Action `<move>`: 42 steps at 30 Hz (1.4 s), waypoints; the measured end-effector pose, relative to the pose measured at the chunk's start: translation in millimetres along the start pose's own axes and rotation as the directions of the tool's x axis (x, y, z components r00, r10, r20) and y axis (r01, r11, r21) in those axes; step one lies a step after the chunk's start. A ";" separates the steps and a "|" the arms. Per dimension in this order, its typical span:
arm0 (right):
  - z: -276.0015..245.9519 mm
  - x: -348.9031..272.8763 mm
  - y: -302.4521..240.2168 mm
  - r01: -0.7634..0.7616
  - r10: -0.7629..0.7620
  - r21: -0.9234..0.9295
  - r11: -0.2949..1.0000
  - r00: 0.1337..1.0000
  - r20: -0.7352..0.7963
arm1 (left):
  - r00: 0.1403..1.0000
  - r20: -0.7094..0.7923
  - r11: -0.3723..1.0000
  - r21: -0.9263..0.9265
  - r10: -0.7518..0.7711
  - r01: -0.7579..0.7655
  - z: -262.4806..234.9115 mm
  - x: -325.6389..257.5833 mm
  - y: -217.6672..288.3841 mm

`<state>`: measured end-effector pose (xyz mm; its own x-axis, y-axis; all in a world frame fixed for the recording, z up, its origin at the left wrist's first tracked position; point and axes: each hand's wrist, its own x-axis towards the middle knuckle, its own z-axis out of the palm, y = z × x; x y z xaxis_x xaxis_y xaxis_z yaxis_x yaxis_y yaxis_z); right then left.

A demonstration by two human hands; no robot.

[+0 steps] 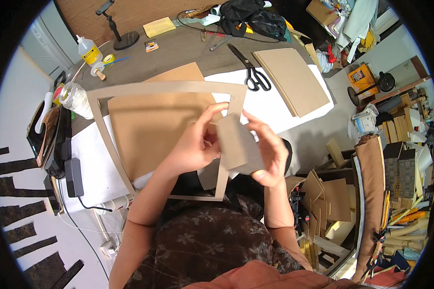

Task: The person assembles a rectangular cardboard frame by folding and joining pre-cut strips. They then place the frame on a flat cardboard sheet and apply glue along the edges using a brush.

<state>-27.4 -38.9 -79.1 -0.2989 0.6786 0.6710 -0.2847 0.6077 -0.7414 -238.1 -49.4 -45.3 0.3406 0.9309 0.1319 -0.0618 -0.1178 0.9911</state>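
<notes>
Block [232,147]: matte grey-brown, boxy, blurred, raised in front of right bar of flat hollow frame [169,87], hiding part of bar. Right hand [273,156] clamped on block's right side. Left hand [195,147] curled beside block; thumb tip hard to make out, can't tell grip. Smooth tan board [149,139] behind frame, partly covered.

blk stand [113,25], clear jar [76,100] at l., blk bag [264,23], brn roll [370,168] at rt.
</notes>
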 end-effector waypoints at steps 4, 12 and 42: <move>6.3 -5.9 -0.7 -0.119 0.120 0.035 0.992 0.993 -0.011 | 0.993 0.100 0.989 0.129 0.059 -0.072 -6.1 -0.6 3.7; 28.7 -33.4 11.9 -0.165 0.194 0.229 0.959 0.975 -0.112 | 0.940 -0.334 0.940 -0.296 0.065 -0.171 -10.2 21.8 5.0; 55.0 -84.2 27.1 -0.374 0.456 0.430 0.822 0.884 -0.104 | 0.928 -0.329 0.984 0.080 0.177 -0.160 8.7 21.0 -15.9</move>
<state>-60.0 -102.2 -155.0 -0.2995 0.9198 0.2535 -0.5137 0.0684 -0.8552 -221.8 -31.0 -58.2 -0.0032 0.9563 0.2924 -0.0403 -0.2923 0.9555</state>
